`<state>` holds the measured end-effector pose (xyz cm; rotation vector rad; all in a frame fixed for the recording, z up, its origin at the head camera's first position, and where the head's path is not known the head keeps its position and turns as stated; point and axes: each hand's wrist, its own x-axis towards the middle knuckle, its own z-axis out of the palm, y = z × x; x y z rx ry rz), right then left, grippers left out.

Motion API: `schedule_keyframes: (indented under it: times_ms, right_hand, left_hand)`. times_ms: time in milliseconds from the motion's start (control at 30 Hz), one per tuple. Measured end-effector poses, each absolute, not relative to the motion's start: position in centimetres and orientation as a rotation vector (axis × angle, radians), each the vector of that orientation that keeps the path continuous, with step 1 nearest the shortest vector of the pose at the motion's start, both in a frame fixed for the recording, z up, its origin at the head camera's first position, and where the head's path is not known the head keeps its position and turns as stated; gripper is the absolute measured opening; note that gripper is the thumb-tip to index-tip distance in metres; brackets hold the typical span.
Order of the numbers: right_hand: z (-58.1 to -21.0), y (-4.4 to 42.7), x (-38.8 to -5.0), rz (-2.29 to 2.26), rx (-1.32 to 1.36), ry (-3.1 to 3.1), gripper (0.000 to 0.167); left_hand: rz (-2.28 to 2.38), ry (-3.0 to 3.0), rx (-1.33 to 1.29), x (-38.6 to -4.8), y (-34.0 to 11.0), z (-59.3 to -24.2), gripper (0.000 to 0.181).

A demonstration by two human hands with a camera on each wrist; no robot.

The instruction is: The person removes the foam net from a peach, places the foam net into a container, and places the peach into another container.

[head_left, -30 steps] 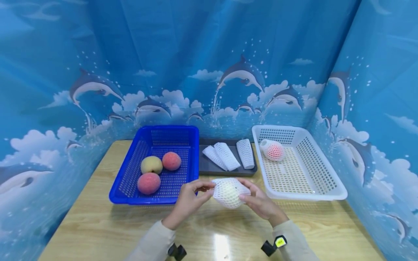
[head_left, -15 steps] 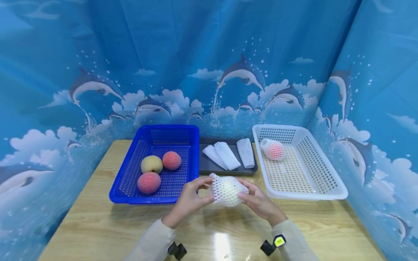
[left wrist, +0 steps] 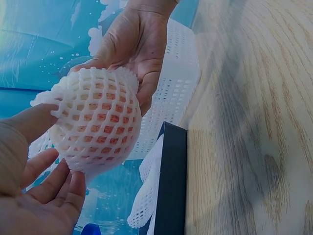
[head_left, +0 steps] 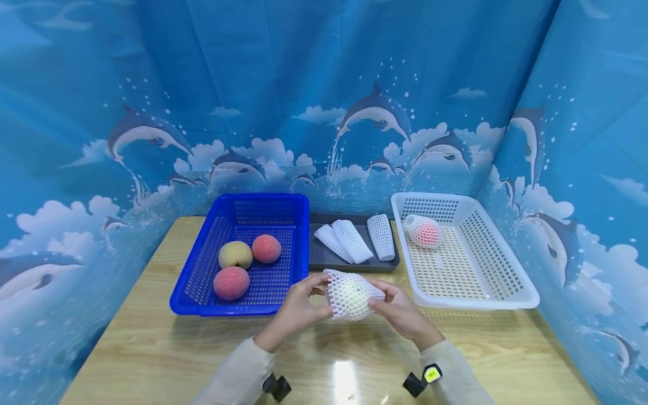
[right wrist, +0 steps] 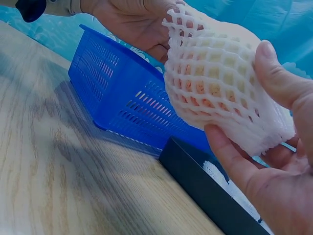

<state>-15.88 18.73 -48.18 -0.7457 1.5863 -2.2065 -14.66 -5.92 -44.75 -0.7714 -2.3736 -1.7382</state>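
Peach in Hand: Foam Net Fitted, Both Ends Held

A foam net sleeve [head_left: 352, 298] encloses one peach [left wrist: 105, 117], held above the wooden table [head_left: 324, 351] at near centre, between the two baskets. Pale yellow and red skin shows through the mesh. The left hand [head_left: 300, 308] pinches the left end of the sleeve between thumb and fingers. The right hand [head_left: 403, 313] grips the right end, thumb and fingers spread around the fruit. Sleeve material extends past the fruit at both ends; the left end flares.

Status, judged from the layout:
- Done: one netted red peach [head_left: 426, 233] lies at the far left of the white basket [head_left: 476, 304], right side.
- In hand: the held peach appears covered, with its sleeve probably being adjusted; it is not yet in a basket.
- Left: one yellow peach [head_left: 235, 255] and two red peaches [head_left: 231, 283] lie bare in the blue basket [head_left: 223, 310], left side. Three spare sleeves [head_left: 353, 242] lie on the black tray [head_left: 321, 266] at far centre, matching the bare fruit in number.
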Motion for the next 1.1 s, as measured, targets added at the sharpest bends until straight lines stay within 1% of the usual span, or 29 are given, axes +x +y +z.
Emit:
schedule_keyframes:
  times_ms: [400, 767, 1100]
  right_hand:
    - [-48.1, 18.29, -15.63, -2.247, -0.657, 1.624, 0.034]
    - [-48.26, 17.85, -15.61, -2.297, -0.587, 1.635, 0.029]
    - [-48.08, 17.85, -15.49, -2.329, -0.538, 1.628, 0.029]
  left_hand:
    - [-1.625, -2.381, -0.814, -14.79, -5.86, -45.3, 0.049]
    - [-1.678, -2.406, -0.809, -14.7, -6.21, -45.12, 0.052]
    - [-1.69, -2.481, -0.831, -14.6, -6.46, -44.71, 0.057]
